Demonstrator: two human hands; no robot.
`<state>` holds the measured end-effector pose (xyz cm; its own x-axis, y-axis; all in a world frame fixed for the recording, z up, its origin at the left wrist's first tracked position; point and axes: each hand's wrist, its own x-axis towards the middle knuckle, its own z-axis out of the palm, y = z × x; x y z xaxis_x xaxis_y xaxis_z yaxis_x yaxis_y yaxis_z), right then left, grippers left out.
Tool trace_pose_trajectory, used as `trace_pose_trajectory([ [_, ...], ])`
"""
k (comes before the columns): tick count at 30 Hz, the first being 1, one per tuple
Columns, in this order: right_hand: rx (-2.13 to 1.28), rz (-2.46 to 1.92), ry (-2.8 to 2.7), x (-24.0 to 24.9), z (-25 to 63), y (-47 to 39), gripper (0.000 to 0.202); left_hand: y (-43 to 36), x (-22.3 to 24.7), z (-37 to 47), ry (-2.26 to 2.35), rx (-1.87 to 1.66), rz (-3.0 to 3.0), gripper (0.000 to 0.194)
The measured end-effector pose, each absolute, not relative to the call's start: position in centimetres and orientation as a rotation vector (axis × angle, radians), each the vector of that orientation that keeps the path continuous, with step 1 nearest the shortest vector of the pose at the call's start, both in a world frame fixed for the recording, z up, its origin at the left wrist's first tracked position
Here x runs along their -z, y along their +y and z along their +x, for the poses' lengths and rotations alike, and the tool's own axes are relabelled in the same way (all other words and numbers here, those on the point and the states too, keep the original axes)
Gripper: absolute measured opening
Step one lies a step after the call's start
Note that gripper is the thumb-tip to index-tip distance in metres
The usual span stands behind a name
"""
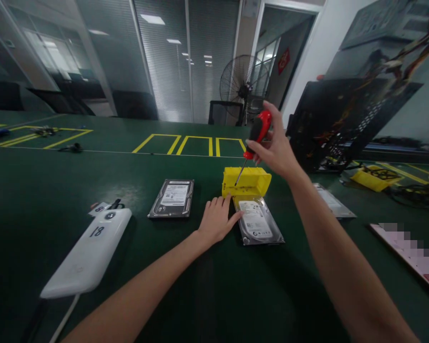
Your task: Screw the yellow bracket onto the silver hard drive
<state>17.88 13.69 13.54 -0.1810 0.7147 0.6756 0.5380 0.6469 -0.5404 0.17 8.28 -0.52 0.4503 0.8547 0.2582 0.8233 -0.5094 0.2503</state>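
Note:
My right hand grips a red and black screwdriver by its handle. The shaft slants down, and its tip appears in front of or inside a small yellow bin that lies tipped with its opening towards me. Several tiny dark bits, perhaps screws, show in the bin. My left hand lies with fingers stretched out, fingertips by the bin's lower left corner and thumb at the left edge of a hard drive. That drive sits label up just before the bin. Another hard drive rests to the left of my left hand.
A third drive lies partly behind my right forearm. A white power bank with a cable is at left. On the right stand a black computer case, another yellow bin with cables, and a pinkish flat item.

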Motion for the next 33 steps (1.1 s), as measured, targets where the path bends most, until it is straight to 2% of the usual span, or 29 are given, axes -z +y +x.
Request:
trace_pose_trajectory([
  [9,-0.31,-1.093,-1.815,-10.2,18.1,15.8,0.091,8.2,0.1,0.3,1.502,-0.505,2.619,0.068],
  [33,-0.388,-1.106,-1.908,-10.0,18.1,14.7,0.088,8.4,0.8,0.2,1.488,-0.5,2.682,0.066],
])
